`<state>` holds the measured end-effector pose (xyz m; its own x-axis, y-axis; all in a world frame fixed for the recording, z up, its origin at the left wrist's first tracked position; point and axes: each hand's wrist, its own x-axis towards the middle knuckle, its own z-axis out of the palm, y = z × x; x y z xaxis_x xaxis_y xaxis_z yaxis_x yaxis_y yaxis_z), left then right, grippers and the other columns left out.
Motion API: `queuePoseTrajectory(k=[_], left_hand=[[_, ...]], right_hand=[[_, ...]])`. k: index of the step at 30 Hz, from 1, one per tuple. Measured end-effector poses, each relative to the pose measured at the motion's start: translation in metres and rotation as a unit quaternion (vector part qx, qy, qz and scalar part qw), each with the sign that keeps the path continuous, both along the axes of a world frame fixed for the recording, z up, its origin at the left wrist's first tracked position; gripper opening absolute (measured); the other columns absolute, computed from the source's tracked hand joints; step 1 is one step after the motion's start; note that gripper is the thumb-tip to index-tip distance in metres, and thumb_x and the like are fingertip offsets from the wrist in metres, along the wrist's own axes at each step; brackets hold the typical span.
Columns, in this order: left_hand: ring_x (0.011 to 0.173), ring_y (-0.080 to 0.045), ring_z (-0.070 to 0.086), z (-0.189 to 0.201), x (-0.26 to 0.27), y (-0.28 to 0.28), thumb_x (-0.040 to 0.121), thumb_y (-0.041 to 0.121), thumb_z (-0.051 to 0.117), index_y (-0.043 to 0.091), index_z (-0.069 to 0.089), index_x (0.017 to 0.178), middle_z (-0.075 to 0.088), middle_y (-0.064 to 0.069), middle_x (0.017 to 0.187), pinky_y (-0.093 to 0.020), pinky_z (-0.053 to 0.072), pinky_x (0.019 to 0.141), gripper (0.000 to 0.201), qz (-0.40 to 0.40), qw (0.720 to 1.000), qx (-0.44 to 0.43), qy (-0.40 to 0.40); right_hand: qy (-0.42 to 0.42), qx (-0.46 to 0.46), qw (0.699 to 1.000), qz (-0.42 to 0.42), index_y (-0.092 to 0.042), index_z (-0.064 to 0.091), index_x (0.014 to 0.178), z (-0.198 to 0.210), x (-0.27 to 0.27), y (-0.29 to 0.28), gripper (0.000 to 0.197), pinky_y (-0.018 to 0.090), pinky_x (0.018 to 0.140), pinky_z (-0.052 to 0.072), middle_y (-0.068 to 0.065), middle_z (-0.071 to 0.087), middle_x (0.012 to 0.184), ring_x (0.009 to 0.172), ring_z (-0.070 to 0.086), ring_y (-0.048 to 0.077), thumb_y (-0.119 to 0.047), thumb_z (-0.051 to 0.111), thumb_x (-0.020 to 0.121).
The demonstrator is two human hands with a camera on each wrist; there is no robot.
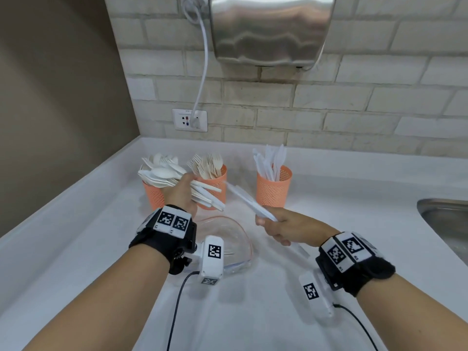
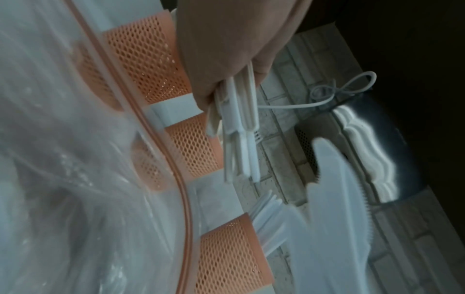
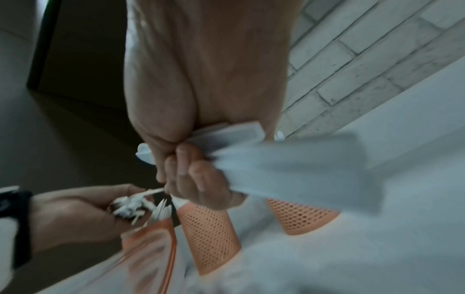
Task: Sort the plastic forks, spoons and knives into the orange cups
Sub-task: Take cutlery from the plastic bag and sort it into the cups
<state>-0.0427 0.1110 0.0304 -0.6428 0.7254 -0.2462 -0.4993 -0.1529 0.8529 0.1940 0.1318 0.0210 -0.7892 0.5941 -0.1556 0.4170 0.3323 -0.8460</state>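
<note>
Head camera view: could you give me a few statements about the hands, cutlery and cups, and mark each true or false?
1. The left hand grips a bundle of white spoons. True.
2. The right hand holds nothing. False: it grips a few white plastic knives.
3. Three orange mesh cups stand on the white counter. True.
4. The rightmost cup holds forks. False: it holds knives; the forks stand in the middle cup.
5. The clear plastic bag lies behind the cups. False: it lies in front, between the hands.
</note>
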Motion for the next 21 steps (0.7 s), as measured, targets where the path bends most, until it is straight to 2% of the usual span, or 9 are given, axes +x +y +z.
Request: queuePoseTrajectory(k=[2, 4, 6, 9, 11, 14, 16, 19, 21], left_hand=[[0.063, -0.019, 0.062, -0.003, 0.0, 0.002, 0.077, 0.004, 0.063, 0.001, 0.061, 0.096, 0.062, -0.007, 0.08, -0.028, 0.055, 0.059, 0.02, -0.018, 1.0, -0.013, 0.009], [0.058, -0.015, 0.062, -0.004, 0.005, 0.003, 0.08, 0.004, 0.062, 0.004, 0.06, 0.082, 0.061, -0.006, 0.074, -0.024, 0.052, 0.053, 0.003, -0.057, 0.998, -0.009, 0.011], [0.053, -0.011, 0.063, -0.004, 0.012, 0.004, 0.083, 0.002, 0.059, 0.006, 0.059, 0.078, 0.062, -0.005, 0.069, -0.024, 0.053, 0.053, 0.006, -0.108, 0.994, 0.013, 0.011], [0.054, -0.011, 0.063, 0.0, 0.024, 0.004, 0.084, 0.001, 0.06, 0.009, 0.061, 0.083, 0.065, -0.001, 0.061, -0.033, 0.054, 0.067, 0.008, -0.178, 0.983, 0.044, 0.007], [0.055, -0.011, 0.064, 0.002, 0.029, 0.005, 0.084, 0.002, 0.061, 0.011, 0.063, 0.085, 0.064, -0.001, 0.061, -0.03, 0.055, 0.063, 0.009, -0.21, 0.976, 0.051, 0.004], [0.057, -0.011, 0.065, 0.001, 0.034, 0.006, 0.082, 0.006, 0.065, 0.012, 0.061, 0.091, 0.062, -0.001, 0.062, -0.025, 0.054, 0.054, 0.011, -0.246, 0.968, 0.056, -0.004], [0.058, -0.011, 0.064, 0.002, 0.036, 0.006, 0.082, 0.008, 0.065, 0.011, 0.062, 0.094, 0.062, 0.0, 0.062, -0.026, 0.053, 0.054, 0.013, -0.262, 0.963, 0.064, -0.002], [0.06, -0.012, 0.064, 0.002, 0.035, 0.008, 0.084, 0.007, 0.063, 0.011, 0.063, 0.094, 0.062, 0.001, 0.064, -0.027, 0.053, 0.058, 0.011, -0.272, 0.96, 0.072, 0.002], [0.061, -0.012, 0.065, 0.003, 0.034, 0.008, 0.084, 0.006, 0.062, 0.009, 0.063, 0.091, 0.064, 0.0, 0.066, -0.026, 0.054, 0.059, 0.007, -0.281, 0.957, 0.071, 0.003]], right_hand=[[0.045, 0.05, 0.997, -0.035, -0.026, 0.044, 0.089, 0.01, -0.001, 0.01, 0.012, 0.025, 0.052, 0.038, -0.007, 0.037, 0.062, 0.047, 0.037, 0.004, -0.029, 0.039, 0.099], [0.1, 0.126, 0.983, -0.087, -0.03, 0.042, 0.089, 0.029, -0.006, 0.023, 0.012, 0.032, 0.057, 0.041, -0.005, 0.04, 0.065, 0.053, 0.041, 0.01, -0.027, 0.037, 0.099], [0.175, 0.189, 0.956, -0.14, -0.022, 0.041, 0.089, 0.052, -0.015, 0.036, 0.013, 0.037, 0.059, 0.042, -0.003, 0.04, 0.067, 0.06, 0.042, 0.018, -0.025, 0.035, 0.1], [0.252, 0.267, 0.907, -0.205, -0.013, 0.039, 0.096, 0.075, -0.028, 0.062, 0.013, 0.029, 0.059, 0.04, -0.005, 0.039, 0.07, 0.062, 0.041, 0.013, -0.024, 0.034, 0.1], [0.283, 0.29, 0.884, -0.232, -0.013, 0.039, 0.096, 0.076, -0.036, 0.083, 0.012, 0.025, 0.063, 0.04, -0.009, 0.04, 0.073, 0.062, 0.041, 0.007, -0.023, 0.035, 0.1], [0.294, 0.277, 0.874, -0.27, -0.013, 0.039, 0.097, 0.063, -0.043, 0.11, 0.011, 0.023, 0.066, 0.039, -0.009, 0.041, 0.074, 0.065, 0.042, 0.008, -0.024, 0.036, 0.1], [0.273, 0.234, 0.885, -0.296, -0.014, 0.04, 0.098, 0.048, -0.044, 0.124, 0.01, 0.019, 0.066, 0.042, -0.006, 0.044, 0.074, 0.067, 0.045, 0.011, -0.024, 0.04, 0.098], [0.199, 0.116, 0.908, -0.35, -0.015, 0.046, 0.102, 0.019, -0.043, 0.144, 0.017, 0.033, 0.074, 0.05, 0.007, 0.058, 0.089, 0.079, 0.057, 0.022, -0.028, 0.051, 0.093], [0.126, 0.079, 0.923, -0.356, -0.012, 0.054, 0.097, 0.008, -0.043, 0.148, 0.021, 0.037, 0.081, 0.05, 0.011, 0.063, 0.096, 0.089, 0.06, 0.027, -0.032, 0.049, 0.092]])
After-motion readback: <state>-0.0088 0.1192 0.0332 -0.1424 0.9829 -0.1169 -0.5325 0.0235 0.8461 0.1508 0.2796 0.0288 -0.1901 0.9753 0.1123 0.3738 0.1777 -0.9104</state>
